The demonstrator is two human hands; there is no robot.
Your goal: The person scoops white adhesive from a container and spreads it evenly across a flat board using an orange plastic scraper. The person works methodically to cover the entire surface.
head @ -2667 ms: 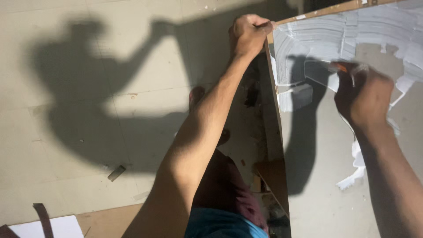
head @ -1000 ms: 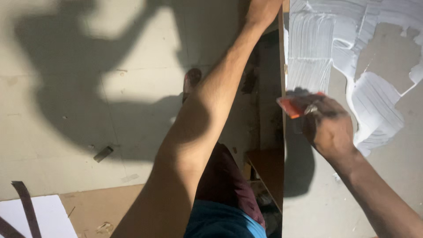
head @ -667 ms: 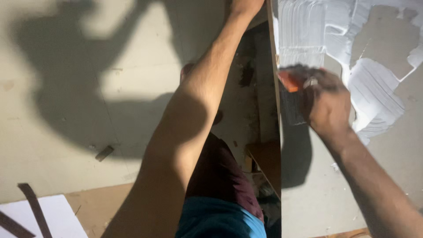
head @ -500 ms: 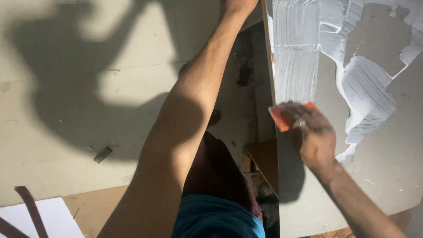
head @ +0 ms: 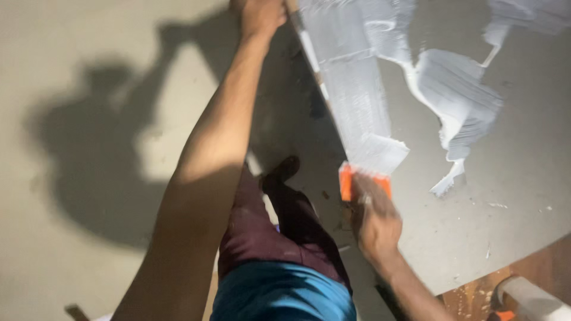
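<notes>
My left hand [head: 262, 15] grips the top corner of a large grey board [head: 505, 196] that stands tilted before me. My right hand [head: 373, 217] holds an orange scraper [head: 348, 181] flat against the board near its left edge. A white paste [head: 360, 101] is spread in ridged strokes down the board, ending just above the scraper. A second patch of white paste [head: 461, 101] lies to the right.
Pale concrete floor [head: 77, 71] with my shadow lies to the left. My legs in dark red shorts [head: 267, 238] and a foot [head: 284, 171] show beneath the board's edge. A brown wooden surface [head: 476, 297] and a pale pipe-like object [head: 532, 300] sit at the bottom right.
My right hand has dragged the orange scraper down the board's left edge, lengthening the white ridged stroke. My left hand has stayed on the top corner. The view has shifted.
</notes>
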